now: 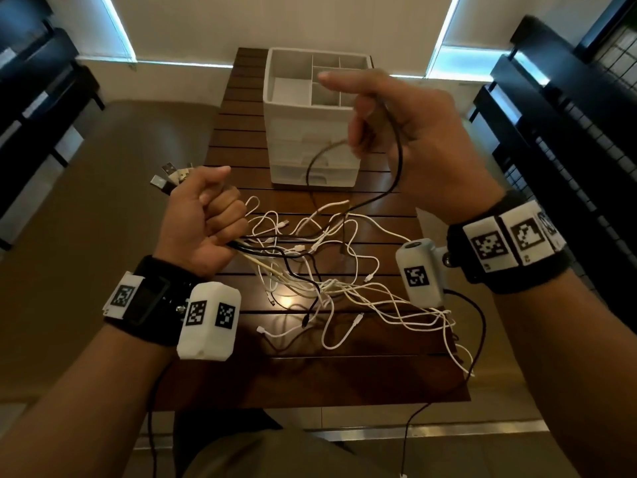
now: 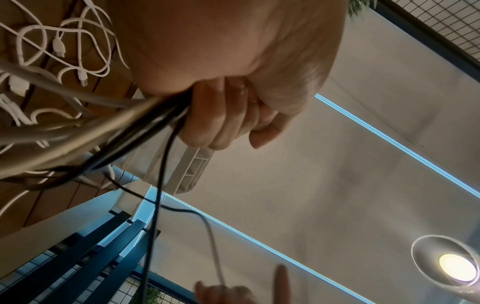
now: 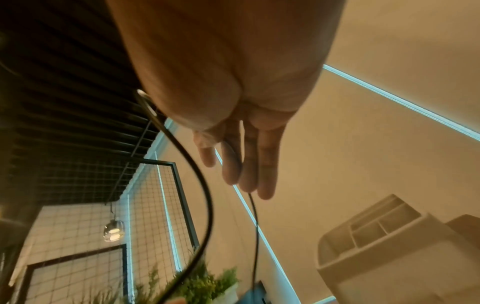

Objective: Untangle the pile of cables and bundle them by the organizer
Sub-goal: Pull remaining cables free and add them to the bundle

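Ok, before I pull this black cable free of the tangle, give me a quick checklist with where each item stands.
1. Left hand grips the gathered plug ends: ok.
2. Right hand has the black cable lifted: ok.
3. Black cable free of the white cables: not ok, it runs back into the tangle.
4. Its far end located: cannot tell.
5. Organizer compartments open and close by: ok.
6. No cables off the table edge: not ok, some hang over the right side.

Your white and black cables (image 1: 331,270) sprawl tangled across the counter (image 1: 344,374); beyond them stands the white organizer (image 1: 275,108), upright, its divided compartments open on top.
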Available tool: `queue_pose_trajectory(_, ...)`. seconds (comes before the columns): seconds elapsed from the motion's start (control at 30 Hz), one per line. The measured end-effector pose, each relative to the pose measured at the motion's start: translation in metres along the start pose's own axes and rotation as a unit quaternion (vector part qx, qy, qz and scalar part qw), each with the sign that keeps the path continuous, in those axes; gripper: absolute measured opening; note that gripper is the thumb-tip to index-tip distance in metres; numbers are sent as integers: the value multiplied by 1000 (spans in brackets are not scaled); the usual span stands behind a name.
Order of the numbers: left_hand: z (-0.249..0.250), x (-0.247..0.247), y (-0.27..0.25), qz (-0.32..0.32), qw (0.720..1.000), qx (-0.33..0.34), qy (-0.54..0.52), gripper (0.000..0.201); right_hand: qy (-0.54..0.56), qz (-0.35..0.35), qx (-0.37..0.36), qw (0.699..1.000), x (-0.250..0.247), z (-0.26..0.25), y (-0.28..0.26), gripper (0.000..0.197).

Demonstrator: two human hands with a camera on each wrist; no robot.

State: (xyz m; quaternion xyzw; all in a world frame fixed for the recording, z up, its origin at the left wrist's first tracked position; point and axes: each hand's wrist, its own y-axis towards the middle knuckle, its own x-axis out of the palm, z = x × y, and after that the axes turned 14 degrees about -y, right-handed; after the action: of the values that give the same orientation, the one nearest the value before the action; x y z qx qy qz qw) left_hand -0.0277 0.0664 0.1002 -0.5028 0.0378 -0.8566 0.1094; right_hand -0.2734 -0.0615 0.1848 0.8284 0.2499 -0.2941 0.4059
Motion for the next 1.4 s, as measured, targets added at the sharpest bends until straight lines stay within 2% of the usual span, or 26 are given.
queue_pose_trajectory(0.1,0,-1,-1,-4,1000,-2,-3,56,-51,-78,78,993,3,6,-2,34)
queue_pose_trajectory(0.17,1,-2,-3,2,1000,1,1,57,-113,-13,22,993,-2,-3,-2,41)
queue_pose_trajectory(0.23,0,-3,-4,8,1000,3,4,57,-99,35,-45,994,-4,-10,0,43)
queue_pose_trajectory(0.27,0,-3,-4,10,1000,3,5,57,-97,16,-63,993,-1,-11,0,43)
queue_pose_trajectory(0.3,-1,-3,-5,11,1000,4,4,57,-101,-39,-52,993,3,-10,-1,41)
queue_pose_trajectory(0.33,-1,-1,-5,10,1000,4,4,58,-120,-111,-22,986,10,-7,-4,38)
queue_pose_trajectory(0.37,-1,0,-5,10,1000,2,5,58,-136,-148,11,979,17,-2,-9,35)
queue_pose_trajectory(0.4,-1,1,-5,9,1000,0,7,58,-140,-137,32,980,22,1,-15,33)
queue_pose_trajectory(0.47,-4,5,-5,16,1000,-5,13,58,-133,-54,37,989,30,3,-16,33)
queue_pose_trajectory(0.5,-6,6,-4,25,999,-8,21,58,-136,-47,34,989,35,2,-13,33)
queue_pose_trajectory(0.57,-13,11,-2,43,997,-10,65,53,-182,-113,43,976,44,-3,-5,36)
queue_pose_trajectory(0.63,-22,19,-1,41,990,-14,133,39,-246,-211,51,945,55,-4,2,39)
queue_pose_trajectory(0.67,-26,22,0,37,986,-18,162,35,-253,-242,40,936,61,-6,3,40)
queue_pose_trajectory(0.73,-30,25,1,31,980,-26,197,34,-225,-268,11,937,68,-12,3,39)
queue_pose_trajectory(0.83,-27,24,1,17,975,-53,214,35,-167,-230,-11,959,78,-11,-2,38)
queue_pose_trajectory(0.93,-23,20,2,10,970,-87,225,32,-97,-168,29,981,82,-6,-8,63)
queue_pose_trajectory(1.03,-24,16,3,21,967,-87,239,26,-72,-146,40,986,85,0,-10,71)
queue_pose_trajectory(1.2,-24,14,5,27,962,-78,260,11,-59,-127,24,990,94,8,-12,58)
queue_pose_trajectory(1.33,-19,12,2,-33,970,-74,228,22,-109,-174,55,977,109,25,-12,12)
queue_pose_trajectory(1.4,-17,13,0,-61,972,-68,215,20,-142,-220,91,961,122,35,-15,19)
